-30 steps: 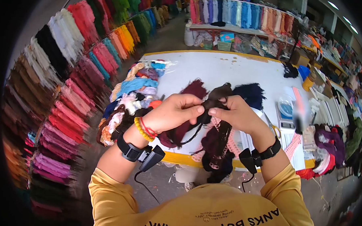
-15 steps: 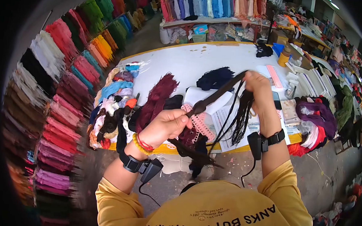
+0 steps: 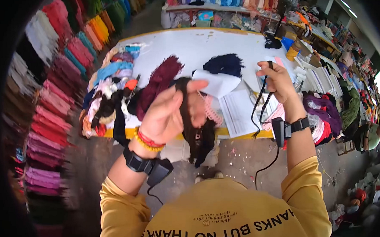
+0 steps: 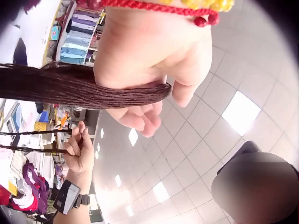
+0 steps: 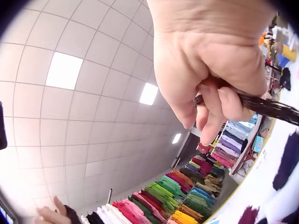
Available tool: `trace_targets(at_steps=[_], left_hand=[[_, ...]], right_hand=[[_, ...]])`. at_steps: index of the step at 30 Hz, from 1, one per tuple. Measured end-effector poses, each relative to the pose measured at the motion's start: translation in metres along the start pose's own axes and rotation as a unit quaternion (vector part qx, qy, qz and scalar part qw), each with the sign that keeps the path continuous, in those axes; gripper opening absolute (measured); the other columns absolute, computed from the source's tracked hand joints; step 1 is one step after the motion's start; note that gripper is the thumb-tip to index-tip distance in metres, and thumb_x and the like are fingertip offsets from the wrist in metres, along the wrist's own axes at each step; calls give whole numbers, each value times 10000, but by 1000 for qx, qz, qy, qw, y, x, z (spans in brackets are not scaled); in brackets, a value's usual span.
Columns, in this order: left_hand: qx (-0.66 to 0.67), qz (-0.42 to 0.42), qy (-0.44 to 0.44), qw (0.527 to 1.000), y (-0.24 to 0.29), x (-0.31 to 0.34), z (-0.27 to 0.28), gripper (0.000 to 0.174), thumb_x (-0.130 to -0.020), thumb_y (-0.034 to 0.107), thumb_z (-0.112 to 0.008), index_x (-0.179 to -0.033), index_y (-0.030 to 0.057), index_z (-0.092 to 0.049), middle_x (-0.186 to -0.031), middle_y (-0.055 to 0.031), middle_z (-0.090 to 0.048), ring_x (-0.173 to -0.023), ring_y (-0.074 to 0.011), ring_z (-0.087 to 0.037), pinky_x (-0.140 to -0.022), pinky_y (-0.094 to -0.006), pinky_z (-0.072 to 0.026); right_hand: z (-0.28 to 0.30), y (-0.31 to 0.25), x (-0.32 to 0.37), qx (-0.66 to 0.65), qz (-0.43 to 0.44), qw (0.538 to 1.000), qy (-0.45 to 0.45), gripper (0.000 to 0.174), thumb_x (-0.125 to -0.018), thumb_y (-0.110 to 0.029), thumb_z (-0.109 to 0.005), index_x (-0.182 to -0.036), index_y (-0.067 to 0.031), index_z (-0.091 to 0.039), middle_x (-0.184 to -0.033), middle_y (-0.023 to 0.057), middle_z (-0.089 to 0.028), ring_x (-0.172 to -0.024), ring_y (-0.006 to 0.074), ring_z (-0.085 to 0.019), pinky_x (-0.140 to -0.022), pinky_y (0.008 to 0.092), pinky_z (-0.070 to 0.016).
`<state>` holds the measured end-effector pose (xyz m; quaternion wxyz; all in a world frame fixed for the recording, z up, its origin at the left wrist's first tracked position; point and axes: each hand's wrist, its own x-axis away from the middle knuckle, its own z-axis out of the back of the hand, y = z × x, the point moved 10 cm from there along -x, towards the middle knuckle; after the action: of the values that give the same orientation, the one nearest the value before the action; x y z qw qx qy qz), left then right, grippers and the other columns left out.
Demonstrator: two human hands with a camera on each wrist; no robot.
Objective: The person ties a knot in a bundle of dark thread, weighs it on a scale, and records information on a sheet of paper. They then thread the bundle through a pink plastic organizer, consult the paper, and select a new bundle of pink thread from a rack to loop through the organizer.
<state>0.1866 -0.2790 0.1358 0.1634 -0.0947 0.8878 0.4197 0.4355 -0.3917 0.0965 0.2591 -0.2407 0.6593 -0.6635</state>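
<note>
In the head view a dark brown yarn skein (image 3: 194,140) hangs from my left hand (image 3: 165,111) over the table's front edge. My left fingers curl round it, and its looped end (image 4: 161,89) lies across the palm in the left wrist view. Farther right, my right hand (image 3: 280,82) is raised with thin dark yarn strands (image 3: 254,115) gripped in curled fingers. Those strands (image 5: 273,110) run out past the fingers in the right wrist view. The two hands are well apart. A maroon yarn skein (image 3: 161,86) lies just beyond my left hand.
On the white table (image 3: 159,43) are a navy yarn skein (image 3: 224,64), printed paper (image 3: 237,116) and scissors (image 3: 253,96). Mixed coloured yarn (image 3: 112,68) is heaped at the left end. Purple yarn (image 3: 322,108) lies at the right. Racks of hanging yarn (image 3: 45,171) line the left side.
Both hands first worked close together at the brown yarn. The right hand then drew away to the right, taking thin strands, while the left hand turned palm up with the skein hanging.
</note>
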Motion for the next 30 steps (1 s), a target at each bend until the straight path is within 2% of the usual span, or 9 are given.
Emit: trace_targets(at_steps=[5,8,9,10,12,17,24,27,30], left_hand=[[-282,118,80,949,-17,-2,15,463,-917,318,-448,-1198,-49,-463,-1010,-103,-590,-925,-185,-567,-812,-287,-427],[-190,163,6,968,-73,4,31,680,-865,543,-428,-1278,3,-398,-1164,-91,-508,-1089,-180,-475,-939,-323,-345],[-149,128,16,980,-77,2,26,692,-869,555,-402,-1303,17,-362,-1201,-94,-480,-1121,-190,-452,-960,-335,-332],[-107,92,26,990,-79,0,23,705,-873,567,-376,-1328,31,-326,-1238,-97,-451,-1154,-200,-428,-981,-346,-318],[23,137,21,990,-87,2,27,675,-890,560,-324,-1348,65,-299,-1292,-96,-406,-1192,-217,-395,-1004,-390,-299],[58,115,103,986,-76,1,45,632,-909,523,-313,-1358,78,-295,-1294,-103,-410,-1164,-205,-420,-956,-407,-350],[-88,137,66,985,-88,-8,47,567,-931,415,-379,-1355,47,-302,-1156,-39,-495,-1052,-149,-476,-897,-308,-385],[-113,144,123,975,-88,-13,56,546,-932,390,-391,-1310,0,-343,-1124,-94,-529,-957,-173,-539,-848,-312,-429],[-73,164,135,975,-86,-8,82,468,-937,372,-384,-1064,-58,-520,-896,-152,-621,-759,-197,-589,-718,-287,-473]], right_hand=[[-62,-31,32,155,21,981,-111,193,-869,-198,-540,-986,-50,-580,-671,-13,-576,-452,11,-361,-390,174,-239],[-120,-51,58,298,94,934,-173,166,-846,-191,-548,-915,-43,-580,-672,-10,-571,-578,47,-477,-492,202,-368],[-147,-50,71,299,200,900,-244,199,-805,-191,-553,-859,-1,-583,-675,101,-591,-624,173,-585,-585,301,-456],[-171,-39,94,337,113,885,-300,202,-787,-186,-546,-859,0,-579,-720,156,-595,-670,270,-610,-620,343,-468],[-197,-37,129,433,219,808,-335,206,-788,-200,-543,-868,-17,-592,-796,183,-606,-720,354,-595,-609,385,-471],[-147,-35,101,387,215,891,-98,273,-772,-196,-636,-997,-45,-598,-758,77,-605,-558,171,-549,-517,304,-433],[-147,45,76,80,-109,962,-237,191,-812,-173,-597,-925,-20,-615,-736,18,-608,-582,56,-500,-512,202,-384],[-132,45,75,-24,-153,952,-264,146,-807,-171,-603,-868,-42,-633,-664,-20,-569,-529,18,-442,-465,179,-328],[-97,-1,53,150,-35,962,-225,152,-814,-193,-596,-825,-48,-639,-601,-48,-513,-514,14,-412,-448,184,-309]])
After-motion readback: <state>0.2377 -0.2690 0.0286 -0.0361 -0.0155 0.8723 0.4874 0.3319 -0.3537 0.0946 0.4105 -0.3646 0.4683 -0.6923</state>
